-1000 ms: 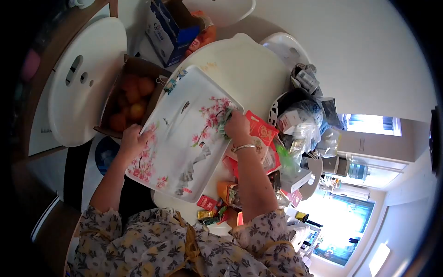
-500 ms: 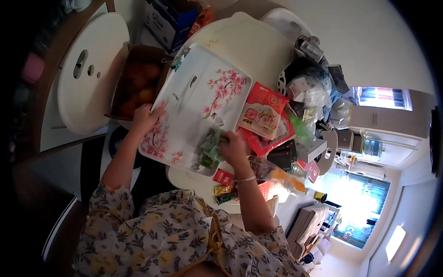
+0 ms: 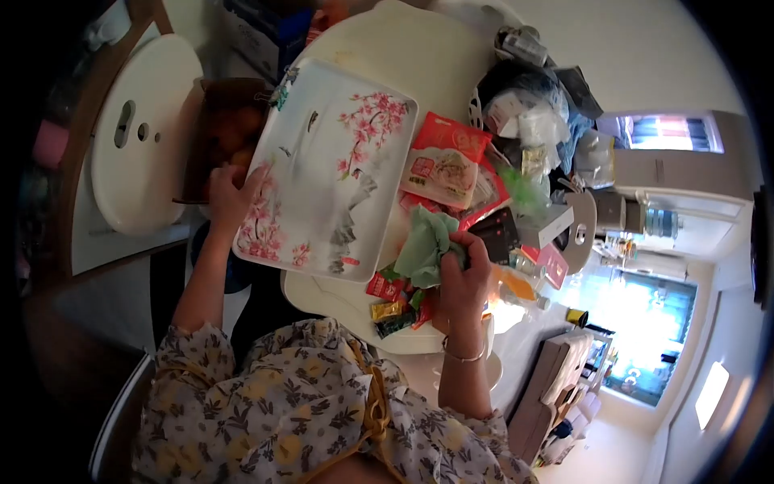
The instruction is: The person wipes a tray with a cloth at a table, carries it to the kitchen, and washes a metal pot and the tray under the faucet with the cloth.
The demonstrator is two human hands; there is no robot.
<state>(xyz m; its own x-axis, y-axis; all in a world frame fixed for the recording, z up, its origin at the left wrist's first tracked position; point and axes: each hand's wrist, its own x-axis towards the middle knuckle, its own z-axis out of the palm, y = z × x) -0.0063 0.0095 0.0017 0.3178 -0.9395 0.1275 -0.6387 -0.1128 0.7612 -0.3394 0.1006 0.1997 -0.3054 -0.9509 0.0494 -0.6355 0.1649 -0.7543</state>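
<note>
A white tray (image 3: 310,189) printed with pink blossoms lies over the table, tilted in view. At its left edge my left hand (image 3: 231,198) is closed on the rim. My right hand (image 3: 468,282) pinches a crumpled pale green cloth (image 3: 426,242), held just off the tray's right side. Beneath and beside the cloth lie small snack packets, one of them a yellow packet (image 3: 388,310). Red food packages (image 3: 443,165) lie on the table right of the tray.
A cardboard box of oranges (image 3: 230,133) stands left of the tray, by a white stool (image 3: 145,137). The white table (image 3: 403,48) extends behind. A cluttered basket with plastic bags (image 3: 532,121) and a white box (image 3: 548,226) are to the right.
My right hand has moved right, lifting the green cloth off the tray's lower right corner. My left hand stays on the tray's rim. The whole view has shifted slightly.
</note>
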